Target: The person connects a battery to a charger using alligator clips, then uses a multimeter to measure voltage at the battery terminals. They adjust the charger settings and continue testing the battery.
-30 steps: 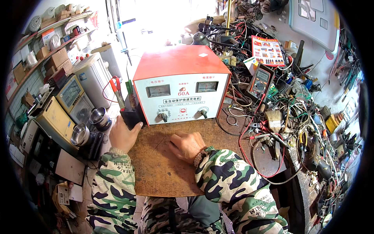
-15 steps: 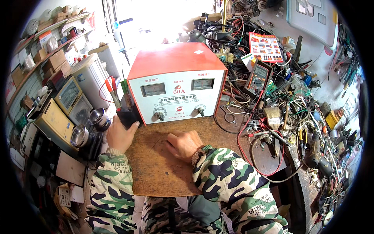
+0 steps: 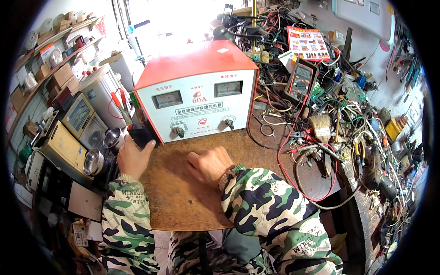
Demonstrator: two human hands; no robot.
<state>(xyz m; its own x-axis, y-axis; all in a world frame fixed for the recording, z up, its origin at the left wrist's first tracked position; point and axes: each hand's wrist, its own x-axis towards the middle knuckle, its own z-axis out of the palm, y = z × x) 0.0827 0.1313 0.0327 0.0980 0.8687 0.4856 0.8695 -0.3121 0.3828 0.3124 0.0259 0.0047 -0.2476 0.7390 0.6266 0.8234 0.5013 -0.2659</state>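
Observation:
A red-topped battery charger [image 3: 197, 105] with a white front, two meters and two black knobs stands at the far side of the wooden table [image 3: 183, 201]. At its left front corner, my left hand [image 3: 135, 158] lies against a black box [image 3: 143, 135], thumb spread from the fingers; some fingertips are hidden. Red-handled clamps [image 3: 121, 106] stick up by that box. My right hand [image 3: 211, 165] rests on the wood before the charger, its fingers curled in and nothing visible in them.
Two round metal cups [image 3: 94, 162] are left of my left hand. On the right lie a multimeter [image 3: 300, 81] with red leads, a paintbrush [image 3: 321, 128], yellow-handled pliers [image 3: 359, 153] and heaps of cables. Boxy appliances [image 3: 64, 149] and shelves line the left side.
The whole view has shifted, so the charger and both hands appear a little further left. Both hands keep nearly the same places relative to the charger and the black box.

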